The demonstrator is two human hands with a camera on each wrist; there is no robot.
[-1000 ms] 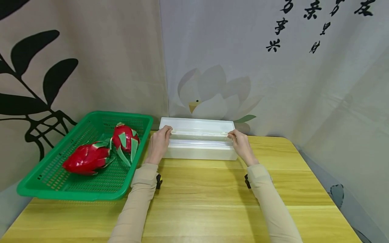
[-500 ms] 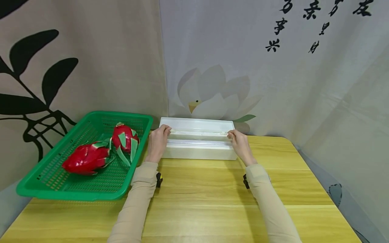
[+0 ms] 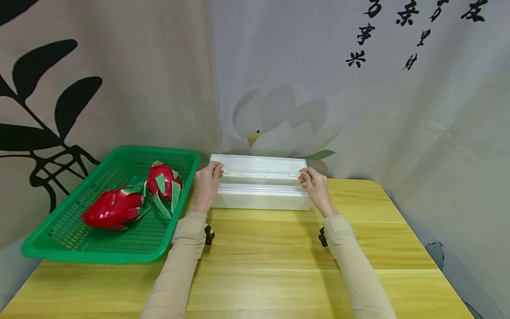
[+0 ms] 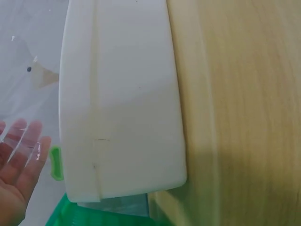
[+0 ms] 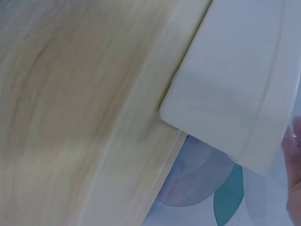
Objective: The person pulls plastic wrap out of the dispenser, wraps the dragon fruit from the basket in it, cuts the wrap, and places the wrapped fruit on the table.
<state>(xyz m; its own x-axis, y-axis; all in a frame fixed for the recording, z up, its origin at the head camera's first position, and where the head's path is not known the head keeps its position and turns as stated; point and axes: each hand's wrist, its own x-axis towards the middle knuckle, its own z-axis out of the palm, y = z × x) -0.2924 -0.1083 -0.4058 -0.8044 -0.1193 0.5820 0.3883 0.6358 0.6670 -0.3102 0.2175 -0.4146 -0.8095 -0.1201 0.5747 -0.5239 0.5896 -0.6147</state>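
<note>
A long white cling film dispenser (image 3: 260,202) stands at the back of the table with its lid (image 3: 259,163) raised. Clear cling film (image 3: 260,174) stretches across its opening, its edge faintly wrinkled. At the left end my left hand (image 3: 205,188) pinches the film's edge; in the left wrist view film lies over the fingers (image 4: 33,160). My right hand (image 3: 316,190) pinches the other end, and only part of it shows in the right wrist view. The roll inside the dispenser cannot be made out.
A green plastic basket (image 3: 159,254) stands left of the dispenser, close to my left forearm. Two red dragon fruits (image 3: 115,208) with green scales lie in it. The wooden table (image 3: 267,266) extends in front, and a printed curtain (image 3: 279,53) hangs right behind the dispenser.
Both hands have risen very slightly, still pinching the cling film's edge. The left hand has shifted a little to the left. Dispenser, basket and fruit stay put.
</note>
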